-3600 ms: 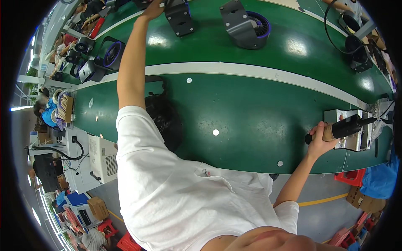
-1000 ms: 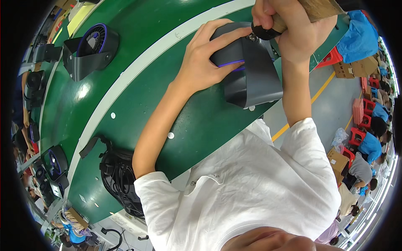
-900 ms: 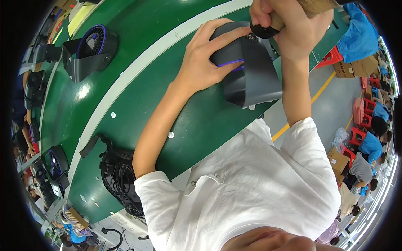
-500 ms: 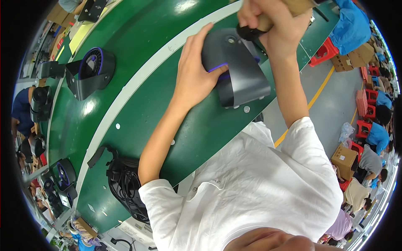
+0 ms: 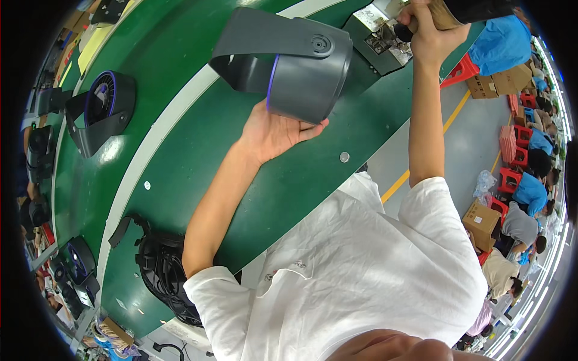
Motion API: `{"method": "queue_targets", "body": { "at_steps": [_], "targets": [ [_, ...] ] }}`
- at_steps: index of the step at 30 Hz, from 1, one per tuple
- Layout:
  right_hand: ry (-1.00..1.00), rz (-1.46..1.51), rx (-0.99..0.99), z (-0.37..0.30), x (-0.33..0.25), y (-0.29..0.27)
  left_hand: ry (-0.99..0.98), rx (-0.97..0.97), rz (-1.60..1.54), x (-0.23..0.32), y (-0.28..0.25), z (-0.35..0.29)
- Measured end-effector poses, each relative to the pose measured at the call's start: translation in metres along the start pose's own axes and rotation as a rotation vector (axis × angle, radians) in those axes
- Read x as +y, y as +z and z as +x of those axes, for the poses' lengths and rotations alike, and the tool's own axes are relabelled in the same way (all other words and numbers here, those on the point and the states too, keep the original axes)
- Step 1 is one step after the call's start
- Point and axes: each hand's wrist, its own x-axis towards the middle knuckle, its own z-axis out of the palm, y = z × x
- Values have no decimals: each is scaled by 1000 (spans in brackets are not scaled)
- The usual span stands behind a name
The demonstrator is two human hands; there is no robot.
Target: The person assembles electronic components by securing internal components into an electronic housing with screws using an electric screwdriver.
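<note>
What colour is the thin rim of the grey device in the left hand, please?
The thin rim is purple-blue; it shows in the head view.

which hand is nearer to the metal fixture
Right. The right hand, holding a power tool, is just right of the metal fixture in view; the left hand is farther off, down and left of it, touching a grey housing.

In your left hand, the dark-grey drum-shaped fan housing with a purple rim sits tilted over the green bench, its flat U-shaped bracket swung out toward the upper left from a round pivot. Your right hand grips the cylindrical black power driver with a tan grip, slanted, well apart from the housing.
</note>
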Motion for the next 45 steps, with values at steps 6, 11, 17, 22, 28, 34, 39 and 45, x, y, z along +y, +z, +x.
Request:
{"method": "queue_targets", "body": {
  "at_steps": [6,11,17,22,28,34,39,45],
  "targets": [
    [-74,58,10,-18,1,8,-10,-57,131,0,-5,3],
    [-71,-10,-144,-27,-4,9,-24,-12,65,-3,-5,1],
    [-144,84,-232,-10,-9,4,-23,-42,47,1,-5,2],
    [-45,1,-153,-22,-3,16,-17,-32,100,7,-9,8],
    [-34,33,-218,-12,5,7,-14,-71,74,3,-10,7],
    [-67,40,-79,-15,8,5,-4,-30,105,1,-8,7],
    [-109,54,-76,-7,3,5,3,-20,115,3,-6,7],
    [16,100,38,-16,4,8,-6,12,105,-1,-1,3]
  ]
}}
